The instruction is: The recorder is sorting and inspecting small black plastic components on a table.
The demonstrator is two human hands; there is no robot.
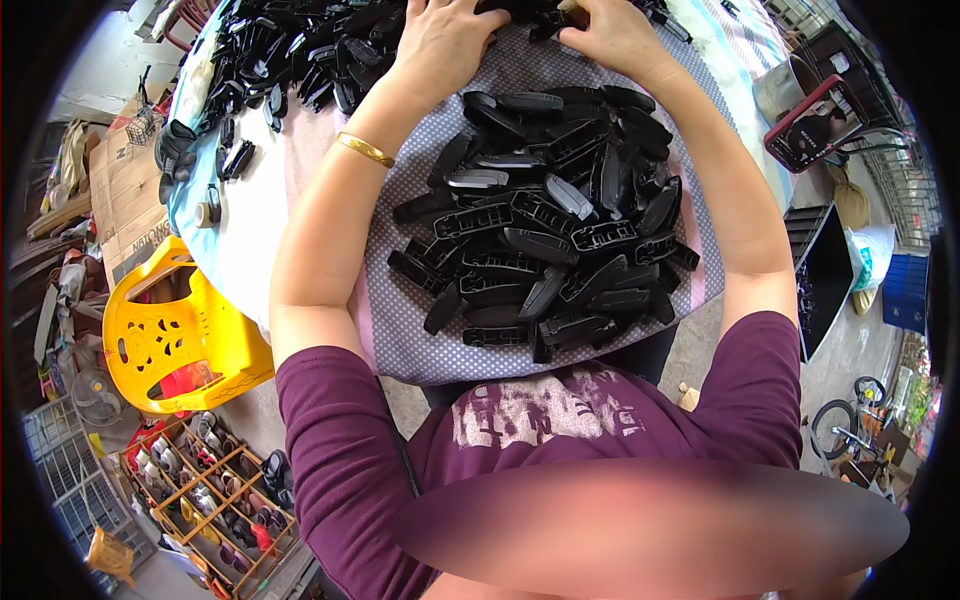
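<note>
Both my hands are at the far side of the round table, partly cut off by the upper edge. My left hand point(448, 40) lies over dark parts with its fingers apart, and its fingertips are out of sight. My right hand point(615, 38) has thumb and forefinger bent at a small black plastic part point(545, 24), which it seems to pinch. Between my forearms lies a heap of black plastic casings point(545, 225), elongated and ribbed inside, on a grey dotted cloth point(430, 355). A larger pile of black plastic pieces point(300, 50) spreads at the far left.
A yellow plastic chair point(200, 320) stands left of the table, with a shoe rack point(215, 500) nearer. On the right are a phone in a red case point(818, 125), a metal can point(785, 88), a black crate point(825, 280) and a bicycle point(845, 425).
</note>
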